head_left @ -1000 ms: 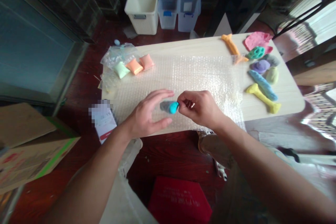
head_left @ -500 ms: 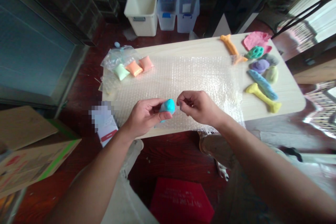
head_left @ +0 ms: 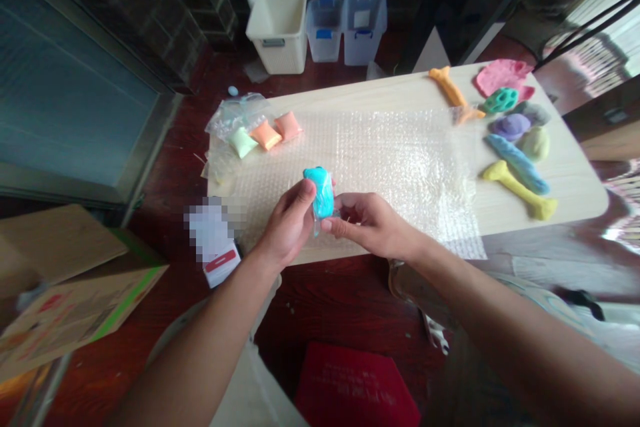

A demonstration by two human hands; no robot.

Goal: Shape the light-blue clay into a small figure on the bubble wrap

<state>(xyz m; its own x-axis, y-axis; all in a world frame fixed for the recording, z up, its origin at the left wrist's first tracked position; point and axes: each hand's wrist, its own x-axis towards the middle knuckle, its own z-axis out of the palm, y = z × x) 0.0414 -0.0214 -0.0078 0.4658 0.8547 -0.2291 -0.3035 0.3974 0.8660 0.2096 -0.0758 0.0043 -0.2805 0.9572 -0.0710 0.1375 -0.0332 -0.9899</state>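
A bright blue lump of modelling clay [head_left: 320, 192], partly in clear plastic wrapping, is held up over the near edge of the table. My left hand [head_left: 293, 217] grips it from the left, the thumb pressed on its side. At its lower right, my right hand [head_left: 365, 221] pinches the loose end of the plastic wrapping [head_left: 327, 219] between thumb and fingers. Beneath both hands, bubble wrap [head_left: 390, 153] is spread over the table. Three small packets lie at the far left: a green packet [head_left: 243, 142], an orange packet [head_left: 266, 136] and a pink packet [head_left: 289, 126].
Shaped clay pieces lie at the right, among them a yellow bone [head_left: 520, 190], a blue roll [head_left: 517, 163] and a purple lump [head_left: 510, 126]. Plastic bins [head_left: 280, 33] stand beyond the table [head_left: 575, 180]. A cardboard box [head_left: 75, 280] is at left, a red box [head_left: 355, 387] below.
My left hand has turned the blue clay upright, showing more of its wrapped side. My right hand, apart from it before, has come in and taken hold of the wrapping. The view has shifted slightly.
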